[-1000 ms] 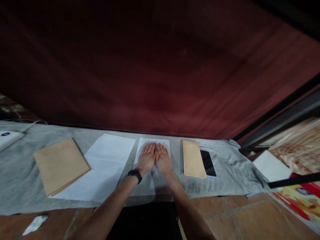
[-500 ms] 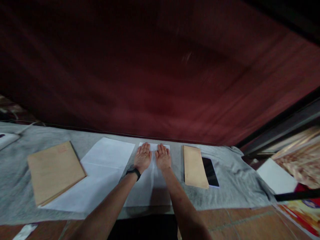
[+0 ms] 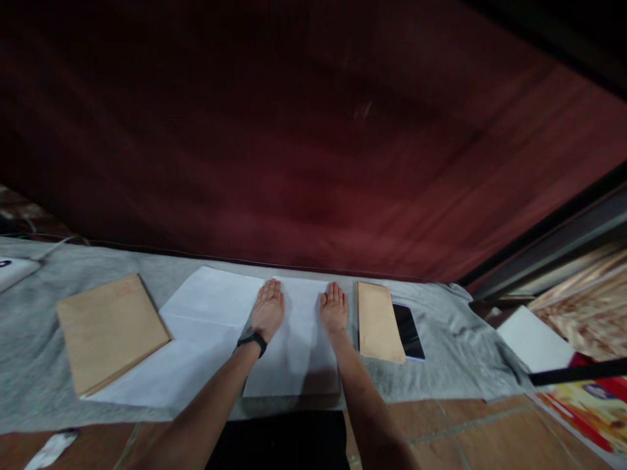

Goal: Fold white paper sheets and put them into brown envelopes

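Observation:
A sheet of white paper (image 3: 302, 346) lies in front of me on a grey cloth. My left hand (image 3: 268, 308), with a dark band on its wrist, rests flat along the sheet's upper left edge, fingers stretched out. Flat at the upper right edge lies my right hand (image 3: 334, 307), fingers straight and thumb a little apart. Neither hand grips anything. To the left, more white paper (image 3: 203, 313) with a crease across it lies partly under a stack of brown envelopes (image 3: 115, 329). On the right, narrow brown envelopes (image 3: 378, 323) overlap a dark phone (image 3: 410, 333).
The grey cloth (image 3: 450, 352) covers the low surface, with a dark red panel (image 3: 313, 196) rising behind it. A white device with a cable (image 3: 17, 271) sits at the far left. Tiled floor (image 3: 470, 424) and a red and yellow package (image 3: 588, 411) show at the lower right.
My hands have slid apart across the sheet, the left one leftward and the right one rightward, from near its middle to its side edges. More of the paper between them shows.

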A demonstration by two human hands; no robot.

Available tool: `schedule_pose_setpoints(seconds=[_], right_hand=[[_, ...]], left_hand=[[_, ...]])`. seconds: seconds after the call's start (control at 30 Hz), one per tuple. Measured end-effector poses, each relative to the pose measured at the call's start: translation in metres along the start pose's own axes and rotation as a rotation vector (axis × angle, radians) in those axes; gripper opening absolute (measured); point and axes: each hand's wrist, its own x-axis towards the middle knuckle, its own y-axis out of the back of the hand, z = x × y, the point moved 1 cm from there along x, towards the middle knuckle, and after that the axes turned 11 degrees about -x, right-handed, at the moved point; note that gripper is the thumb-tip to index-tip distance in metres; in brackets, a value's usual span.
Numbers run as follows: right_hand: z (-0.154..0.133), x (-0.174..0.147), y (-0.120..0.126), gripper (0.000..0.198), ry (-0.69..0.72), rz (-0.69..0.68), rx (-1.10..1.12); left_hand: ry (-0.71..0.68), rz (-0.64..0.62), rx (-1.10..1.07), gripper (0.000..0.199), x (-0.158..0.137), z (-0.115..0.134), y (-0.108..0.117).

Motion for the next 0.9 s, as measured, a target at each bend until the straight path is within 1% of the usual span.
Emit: schedule_pose_setpoints(seconds=[0.1,0.17,0.27,0.3,0.37,0.43,0.53,0.63,0.77,0.83,0.9], right_hand=[[0.006,-0.007,0.007,0.053,-0.018,0.024,0.029],[0.003,-0.019,0.012,0.053,0.009,0.057,0.064],[-0.013,-0.049,0.016,0.052,0.154,0.085,0.129],[-0.02,-0.061,0.017,0.052,0.223,0.068,0.147],[-0.031,-0.082,0.018,0.049,0.33,0.019,0.164],[-0.033,-0.099,0.02,0.049,0.347,0.001,0.147],[-0.02,-0.113,0.025,0.05,0.303,0.018,0.096],[0.001,-0.12,0.029,0.051,0.237,0.056,0.048],[0.026,-0.128,0.034,0.051,0.184,0.096,-0.003],[0.034,-0.133,0.038,0.05,0.148,0.108,-0.016],[0.037,-0.141,0.044,0.049,0.122,0.115,-0.013]], left_hand=[[-0.013,0.013,-0.002,0.056,-0.012,0.001,0.009],[-0.036,0.036,-0.011,0.056,-0.028,0.011,0.013],[-0.15,0.02,-0.059,0.057,-0.061,0.034,0.014],[-0.203,-0.009,-0.073,0.056,-0.072,0.041,0.013],[-0.244,-0.051,-0.079,0.056,-0.093,0.051,0.012],[-0.252,-0.072,-0.075,0.056,-0.108,0.052,0.015],[-0.231,-0.057,-0.078,0.056,-0.122,0.043,0.026],[-0.185,-0.027,-0.094,0.06,-0.134,0.03,0.038],[-0.139,0.003,-0.124,0.062,-0.149,0.016,0.047],[-0.123,0.027,-0.121,0.062,-0.154,0.012,0.051],[-0.11,0.064,-0.104,0.062,-0.159,0.012,0.054]])
